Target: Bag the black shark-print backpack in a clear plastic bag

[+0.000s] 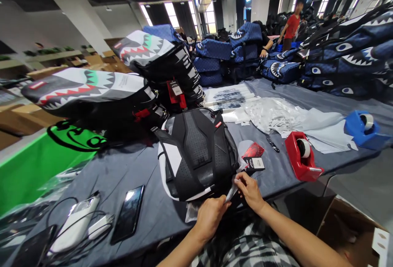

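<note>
Grey cloth covers the long table (129, 168) in a wide hall stacked with shark-mouth backpacks. Along its left edge, grey-and-black shark-mouth backpacks (92, 95) lie piled; blue ones (344, 54) are heaped at the far right. A black-and-white backpack (196, 152) lies back panel up at the near edge, partly on a clear plastic bag (192, 211). Just right of it rest red and black hang tags (254, 157). The left hand (210, 218) is closed, pinching the bag's edge below the backpack. The right hand (250, 189) pinches the same plastic film between thumb and fingers, close to the backpack's lower right corner. Farther right stand a red tape dispenser (302, 156) and a blue tape dispenser (364, 130), with white tissue paper (285, 115) between them. A phone (129, 213) and a power bank (75, 224) lie near the left corner.
</note>
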{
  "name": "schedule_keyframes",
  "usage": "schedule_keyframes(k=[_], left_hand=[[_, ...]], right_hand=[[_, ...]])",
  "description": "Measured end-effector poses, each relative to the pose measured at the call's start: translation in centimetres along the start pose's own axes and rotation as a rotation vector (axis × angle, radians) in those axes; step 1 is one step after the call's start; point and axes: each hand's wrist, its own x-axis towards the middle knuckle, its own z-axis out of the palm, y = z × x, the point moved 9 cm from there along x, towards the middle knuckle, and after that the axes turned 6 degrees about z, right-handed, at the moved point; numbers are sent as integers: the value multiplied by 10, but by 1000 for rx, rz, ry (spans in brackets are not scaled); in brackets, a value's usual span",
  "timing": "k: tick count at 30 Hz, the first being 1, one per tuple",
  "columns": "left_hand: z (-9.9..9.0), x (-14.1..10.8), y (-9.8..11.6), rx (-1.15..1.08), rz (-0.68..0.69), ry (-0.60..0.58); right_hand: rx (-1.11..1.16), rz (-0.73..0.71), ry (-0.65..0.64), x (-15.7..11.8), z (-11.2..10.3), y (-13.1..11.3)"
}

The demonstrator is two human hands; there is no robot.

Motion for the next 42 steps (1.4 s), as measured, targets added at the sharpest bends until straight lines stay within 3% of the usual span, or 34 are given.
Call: schedule_keyframes(k=[3,9,12,15,18,21,24,26,29,32,35,38,42], left_hand=[[-2,-1,1,6,-9,0],[-1,-1,-1,-49,-14,17],[0,0,0,-99,38,42],[0,0,-3,-82,38,65],[-2,-1,-3,-49,45,95],[-5,0,5,-2,116,158],[-5,4,16,69,214,226],[-2,5,15,71,238,238],[-2,-9,9,123,382,304],[-16,-52,-4,350,662,599],[-27,-88,-36,529,739,856],[-30,-93,-58,596,750,931],[-22,-77,-64,662,777,944]], right_hand=[[-12,4,55,6,-1,1],[224,178,108,4,18,30],[199,169,148,2,25,35],[140,118,206,2,16,35],[-30,-38,246,-3,-9,18],[-401,-443,240,-24,-22,-31],[-687,-891,-39,-51,12,-69],[-824,-1068,-219,-61,38,-75],[-952,-1134,-260,-55,55,-76],[-961,-1129,-261,-48,57,-73],[-948,-1113,-238,-46,53,-70],[-967,-1066,-215,-43,52,-66],[-1004,-1076,-173,-41,54,-65]])
